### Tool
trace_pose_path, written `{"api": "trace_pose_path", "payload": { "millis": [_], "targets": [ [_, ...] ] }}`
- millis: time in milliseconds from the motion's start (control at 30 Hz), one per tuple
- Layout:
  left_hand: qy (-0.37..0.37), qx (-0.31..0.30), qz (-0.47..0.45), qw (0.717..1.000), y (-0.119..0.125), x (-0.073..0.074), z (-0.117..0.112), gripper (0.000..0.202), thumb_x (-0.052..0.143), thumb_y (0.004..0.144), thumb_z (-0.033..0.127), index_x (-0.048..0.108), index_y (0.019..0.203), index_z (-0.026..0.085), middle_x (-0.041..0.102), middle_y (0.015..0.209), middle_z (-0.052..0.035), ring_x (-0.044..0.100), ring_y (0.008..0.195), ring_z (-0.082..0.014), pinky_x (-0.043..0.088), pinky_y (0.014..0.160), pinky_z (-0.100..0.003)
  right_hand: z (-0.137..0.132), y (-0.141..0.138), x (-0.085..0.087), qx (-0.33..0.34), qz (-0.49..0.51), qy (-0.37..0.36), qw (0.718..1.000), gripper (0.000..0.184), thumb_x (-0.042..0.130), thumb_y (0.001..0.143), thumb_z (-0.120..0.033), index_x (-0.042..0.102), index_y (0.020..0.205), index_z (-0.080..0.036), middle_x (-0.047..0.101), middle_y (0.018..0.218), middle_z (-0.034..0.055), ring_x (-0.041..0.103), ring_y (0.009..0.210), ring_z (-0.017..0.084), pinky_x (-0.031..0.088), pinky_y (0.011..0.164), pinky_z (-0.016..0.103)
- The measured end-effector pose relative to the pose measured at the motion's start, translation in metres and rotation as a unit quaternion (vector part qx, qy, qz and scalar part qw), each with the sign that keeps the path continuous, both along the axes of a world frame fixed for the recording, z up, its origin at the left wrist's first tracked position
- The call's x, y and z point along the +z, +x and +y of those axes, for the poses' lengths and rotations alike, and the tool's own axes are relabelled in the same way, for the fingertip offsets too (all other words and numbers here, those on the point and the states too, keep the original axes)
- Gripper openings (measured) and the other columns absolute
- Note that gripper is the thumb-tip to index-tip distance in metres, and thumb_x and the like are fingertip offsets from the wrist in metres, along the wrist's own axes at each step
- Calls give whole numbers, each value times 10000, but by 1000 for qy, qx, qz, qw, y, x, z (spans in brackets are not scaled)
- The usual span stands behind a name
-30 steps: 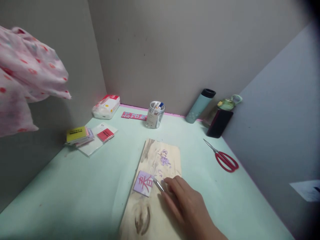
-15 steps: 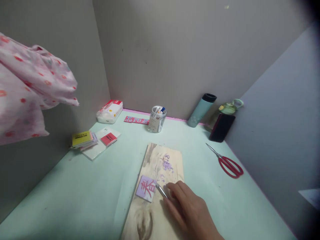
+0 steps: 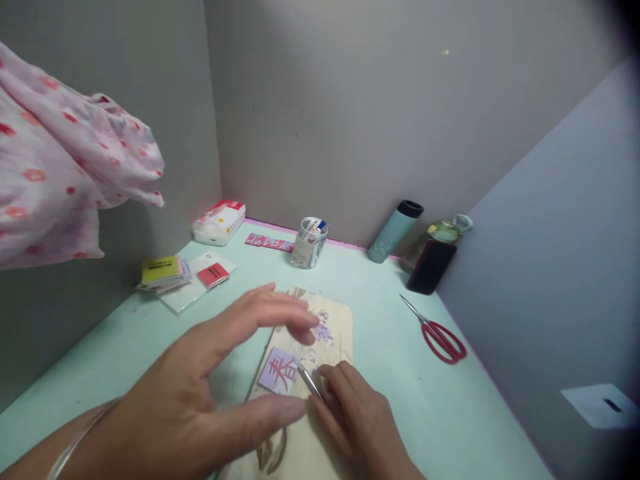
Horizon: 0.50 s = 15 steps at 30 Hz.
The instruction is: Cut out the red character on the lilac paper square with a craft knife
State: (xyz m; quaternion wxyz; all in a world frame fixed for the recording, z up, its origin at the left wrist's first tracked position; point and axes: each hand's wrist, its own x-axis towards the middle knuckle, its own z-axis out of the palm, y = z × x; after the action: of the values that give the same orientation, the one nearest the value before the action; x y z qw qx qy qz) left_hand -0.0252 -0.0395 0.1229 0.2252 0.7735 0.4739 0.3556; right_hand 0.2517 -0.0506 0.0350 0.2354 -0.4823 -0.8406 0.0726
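My right hand [image 3: 357, 410] holds a slim silver craft knife [image 3: 310, 383], its tip at the right edge of a small purple rubber stamp block [image 3: 275, 372]. A red Chinese character is marked on the block's face. It lies on a pale wooden board [image 3: 340, 373] with brown grain. Purple shavings [image 3: 324, 330] are scattered on the board beyond the block. My left hand [image 3: 215, 373] hovers over the board's left side, thumb and fingers spread around the block without visibly gripping it. A clear bangle circles the left wrist.
Red-handled scissors [image 3: 443, 340] lie to the right. Behind them stand a phone [image 3: 433, 267], a green bottle [image 3: 445, 231] and a teal tumbler [image 3: 395, 233]. A clear pen jar [image 3: 309, 247], tissue pack [image 3: 220, 223] and packaged blocks [image 3: 163, 272] sit farther back and left.
My left hand has come in from the lower left and now reaches over the board. The view has shifted slightly. My right hand still holds the knife at the block's edge.
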Motion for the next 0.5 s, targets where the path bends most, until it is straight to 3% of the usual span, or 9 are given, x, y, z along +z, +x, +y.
{"api": "trace_pose_path", "payload": {
  "millis": [167, 267, 367, 500],
  "targets": [
    [-60, -72, -13, 995, 12, -6, 27, 400, 694, 895, 393, 661, 1290, 341, 667, 1375, -21, 621, 1316, -270, 541, 1105, -414, -2, 0, -1, -18, -23, -21, 999, 120, 656, 939, -225, 560, 1010, -242, 590, 864, -5, 625, 680, 166, 445, 595, 260],
    [-57, -91, 41, 993, 7, -25, 39, 538, 755, 837, 325, 616, 1355, 361, 654, 1410, -16, 616, 1326, -258, 533, 1111, -400, -3, 0, -4, -22, -31, -26, 999, 189, 695, 894, -205, 554, 1012, -251, 591, 875, -11, 636, 712, 177, 428, 601, 265],
    [-29, -117, 107, 987, 5, -49, 43, 675, 813, 727, 240, 617, 1361, 362, 649, 1431, -18, 581, 1364, -296, 496, 1150, -452, -3, -1, -7, -22, -38, -15, 999, 234, 704, 862, -179, 546, 1018, -256, 593, 892, -9, 639, 727, 185, 416, 605, 275],
    [-9, -84, 153, 985, 12, -70, 38, 635, 789, 705, 202, 625, 1308, 312, 667, 1345, -44, 604, 1274, -316, 503, 1109, -472, -1, -2, -11, -18, -30, 14, 999, 172, 632, 876, -136, 529, 945, -255, 581, 854, -14, 609, 668, 171, 373, 577, 283]
  ]
}}
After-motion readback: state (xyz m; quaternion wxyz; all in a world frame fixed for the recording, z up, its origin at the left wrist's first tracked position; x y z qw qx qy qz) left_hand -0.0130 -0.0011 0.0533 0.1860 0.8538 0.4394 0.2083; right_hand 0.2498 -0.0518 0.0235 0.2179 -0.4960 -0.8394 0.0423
